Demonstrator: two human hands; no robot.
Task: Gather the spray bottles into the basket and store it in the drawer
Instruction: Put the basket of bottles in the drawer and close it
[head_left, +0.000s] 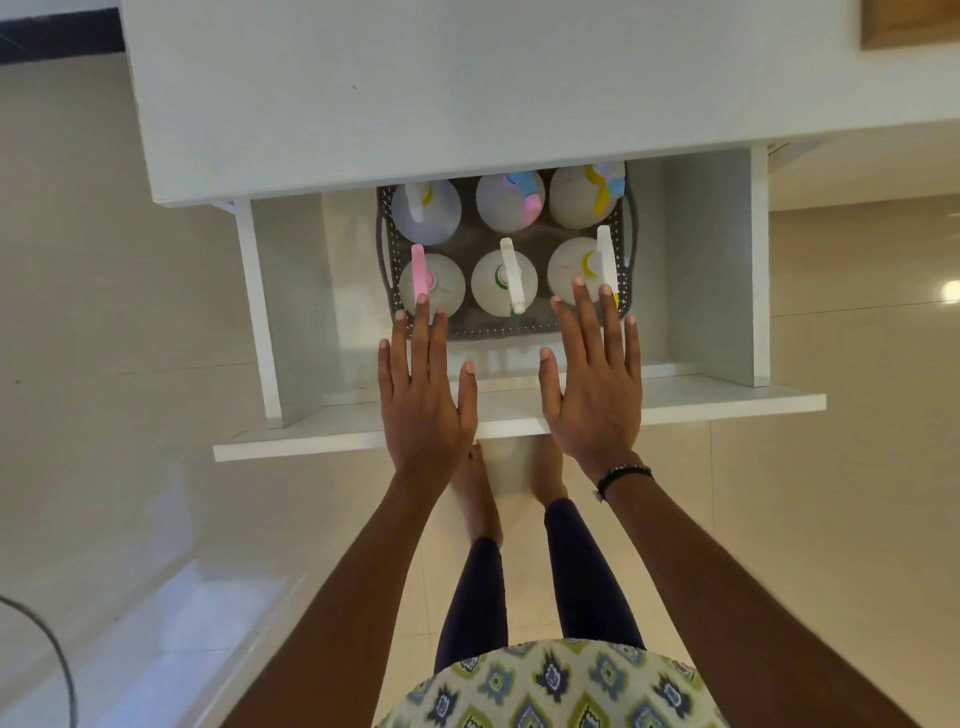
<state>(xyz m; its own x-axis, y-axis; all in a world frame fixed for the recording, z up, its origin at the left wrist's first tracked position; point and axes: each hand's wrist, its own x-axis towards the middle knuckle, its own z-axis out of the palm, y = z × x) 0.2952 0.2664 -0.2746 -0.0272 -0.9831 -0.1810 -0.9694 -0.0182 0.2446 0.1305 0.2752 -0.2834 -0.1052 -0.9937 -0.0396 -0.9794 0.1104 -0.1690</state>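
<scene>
Pale floor tiles surround the white drawer (519, 410), pulled out from under the counter. Your basket (385, 249), dark and perforated, sits inside it toward the back, holding six translucent spray bottles (510, 200) in two rows. Your left hand (421, 395) and right hand (592, 384) hover flat, fingers straight and spread, above the drawer's front panel, which runs crosswise beneath both palms; neither is nearer. Pushing it shut looks next.
</scene>
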